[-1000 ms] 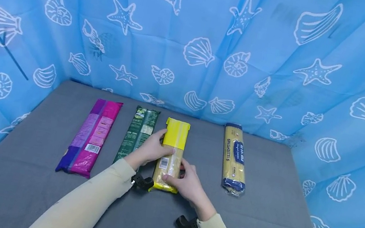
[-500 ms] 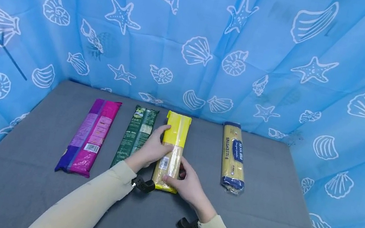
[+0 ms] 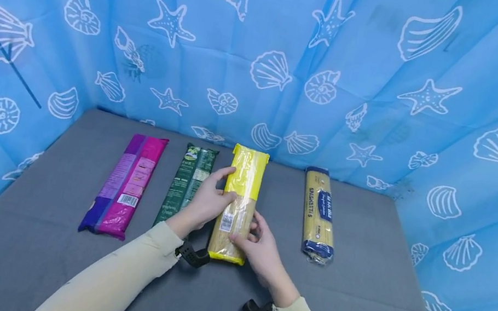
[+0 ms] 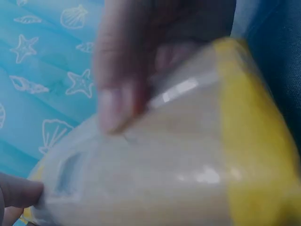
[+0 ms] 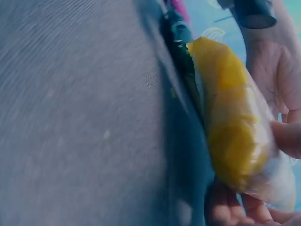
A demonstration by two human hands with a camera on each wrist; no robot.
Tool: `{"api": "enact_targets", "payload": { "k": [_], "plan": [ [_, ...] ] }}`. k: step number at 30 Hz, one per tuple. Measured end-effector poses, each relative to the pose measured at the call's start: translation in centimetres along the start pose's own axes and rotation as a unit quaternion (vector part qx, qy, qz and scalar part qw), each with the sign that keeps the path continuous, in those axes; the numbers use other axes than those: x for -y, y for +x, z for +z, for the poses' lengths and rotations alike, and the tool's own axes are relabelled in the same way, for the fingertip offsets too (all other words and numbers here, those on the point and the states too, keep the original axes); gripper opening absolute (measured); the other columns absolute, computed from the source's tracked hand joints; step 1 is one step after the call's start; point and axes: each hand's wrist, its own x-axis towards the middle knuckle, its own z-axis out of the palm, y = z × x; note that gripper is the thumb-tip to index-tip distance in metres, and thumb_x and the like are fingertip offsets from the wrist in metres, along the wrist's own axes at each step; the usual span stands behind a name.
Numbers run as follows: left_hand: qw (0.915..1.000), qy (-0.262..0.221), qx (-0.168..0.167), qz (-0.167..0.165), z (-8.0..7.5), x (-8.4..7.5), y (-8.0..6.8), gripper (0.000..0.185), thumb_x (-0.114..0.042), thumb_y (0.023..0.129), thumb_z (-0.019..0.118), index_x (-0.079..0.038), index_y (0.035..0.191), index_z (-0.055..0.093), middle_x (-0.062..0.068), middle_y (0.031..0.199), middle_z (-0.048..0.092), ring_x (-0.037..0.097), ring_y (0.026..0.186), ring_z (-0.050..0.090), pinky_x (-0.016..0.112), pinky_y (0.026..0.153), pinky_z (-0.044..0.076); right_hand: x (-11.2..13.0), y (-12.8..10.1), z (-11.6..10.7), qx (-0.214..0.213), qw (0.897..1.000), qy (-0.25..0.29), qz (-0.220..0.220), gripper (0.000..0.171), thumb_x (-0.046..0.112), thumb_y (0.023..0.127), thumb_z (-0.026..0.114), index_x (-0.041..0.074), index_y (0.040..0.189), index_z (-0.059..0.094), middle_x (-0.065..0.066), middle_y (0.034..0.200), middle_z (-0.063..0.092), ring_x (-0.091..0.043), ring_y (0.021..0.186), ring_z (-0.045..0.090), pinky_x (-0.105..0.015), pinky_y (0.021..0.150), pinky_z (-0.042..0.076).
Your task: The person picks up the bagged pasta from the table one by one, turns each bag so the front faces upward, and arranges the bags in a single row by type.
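Note:
Both hands hold a yellow, partly see-through spaghetti packet in the middle of the head view. My left hand grips its left edge, thumb on the front and index finger up along the side. Lower on the right edge, my right hand pinches it with the thumb over the front; its other fingers are hidden behind. The right wrist view shows the packet raised above the grey cloth. In the left wrist view the packet fills the lower part, its barcode at the left.
Left of the held packet lie a green spaghetti packet and a pink and purple packet. A blue-ended spaghetti packet lies to the right. The grey cloth meets a blue shell-print curtain behind.
Both hands have lifted the yellow packet, its top end rising toward the curtain and shifting slightly right. The other packets have stayed in place.

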Motion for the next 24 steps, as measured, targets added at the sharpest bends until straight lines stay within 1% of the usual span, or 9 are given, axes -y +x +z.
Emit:
{"api": "enact_targets", "payload": {
  "k": [2,3,5,10,14,17,20,22,24],
  "plan": [
    [0.9999,0.006,0.003,0.009,0.0,-0.1,0.0,0.062,-0.010,0.095,0.061,-0.033,0.147,0.038,0.002,0.145,0.033,0.026,0.104,0.060,0.038,0.070,0.057,-0.6,0.2,-0.1,-0.003,1.000,0.026,-0.003,0.075,0.013,0.091,0.068,0.017,0.151,0.023,-0.017,0.125,0.044,-0.028,0.106,0.061,-0.040,0.083,0.054],
    [0.9998,0.010,0.006,0.014,0.1,-0.1,0.0,0.061,-0.011,0.095,0.061,-0.032,0.148,0.037,0.002,0.145,0.032,0.025,0.104,0.061,0.037,0.070,0.057,-0.7,0.3,-0.1,-0.008,0.999,0.039,-0.002,0.071,0.014,0.092,0.067,0.019,0.150,0.026,-0.017,0.126,0.044,-0.028,0.106,0.061,-0.041,0.083,0.054],
    [0.9994,0.021,0.012,0.025,0.1,-0.1,-0.1,0.061,-0.013,0.095,0.061,-0.032,0.148,0.036,0.001,0.147,0.030,0.025,0.104,0.060,0.037,0.071,0.057,-0.9,0.4,-0.3,-0.012,0.999,0.051,-0.006,0.068,0.015,0.093,0.066,0.020,0.148,0.028,-0.017,0.128,0.045,-0.029,0.106,0.060,-0.041,0.083,0.054],
    [0.9976,0.049,0.021,0.045,0.2,-0.3,-0.2,0.062,-0.015,0.096,0.061,-0.027,0.151,0.033,0.001,0.148,0.029,0.026,0.106,0.059,0.036,0.073,0.056,-0.9,0.3,-0.6,0.002,0.997,0.078,-0.006,0.062,0.008,0.095,0.061,0.023,0.147,0.030,-0.016,0.133,0.051,-0.031,0.109,0.060,-0.042,0.085,0.053],
    [0.9926,0.098,0.019,0.069,0.1,-0.2,-0.3,0.063,-0.019,0.096,0.062,-0.021,0.151,0.032,0.006,0.145,0.032,0.026,0.103,0.059,0.035,0.074,0.056,-0.8,0.4,-0.7,-0.007,0.997,0.079,-0.004,0.065,0.002,0.095,0.059,0.021,0.148,0.028,-0.014,0.137,0.050,-0.031,0.110,0.060,-0.044,0.084,0.054],
    [0.9849,0.146,0.014,0.092,0.1,-0.3,-0.4,0.063,-0.025,0.096,0.062,-0.019,0.151,0.033,0.009,0.144,0.034,0.026,0.105,0.056,0.035,0.078,0.054,-0.4,0.4,-0.7,-0.028,0.998,0.059,-0.013,0.068,0.001,0.093,0.061,0.022,0.149,0.028,-0.012,0.138,0.048,-0.031,0.109,0.061,-0.045,0.081,0.055],
    [0.9810,0.165,0.014,0.101,0.1,-0.6,-0.4,0.063,-0.029,0.096,0.061,-0.019,0.152,0.033,0.010,0.145,0.034,0.027,0.109,0.053,0.035,0.083,0.053,0.3,0.3,-0.7,-0.045,0.998,0.022,-0.038,0.068,0.003,0.092,0.064,0.024,0.148,0.031,-0.011,0.136,0.049,-0.033,0.106,0.062,-0.046,0.077,0.056],
    [0.9807,0.170,0.013,0.097,0.1,-0.8,-0.6,0.063,-0.031,0.097,0.061,-0.020,0.152,0.032,0.010,0.145,0.034,0.025,0.111,0.052,0.034,0.083,0.053,0.7,0.2,-0.8,-0.053,0.997,-0.020,-0.060,0.067,0.004,0.092,0.064,0.026,0.147,0.033,-0.010,0.133,0.050,-0.033,0.104,0.062,-0.045,0.075,0.056],
    [0.9811,0.172,0.010,0.089,0.1,-0.9,-0.7,0.064,-0.033,0.097,0.060,-0.021,0.152,0.031,0.010,0.145,0.034,0.024,0.109,0.052,0.032,0.079,0.054,1.2,0.0,-0.8,-0.063,0.992,-0.076,-0.084,0.066,0.005,0.091,0.064,0.028,0.146,0.035,-0.008,0.131,0.051,-0.032,0.103,0.062,-0.043,0.072,0.057]
  ]
}}
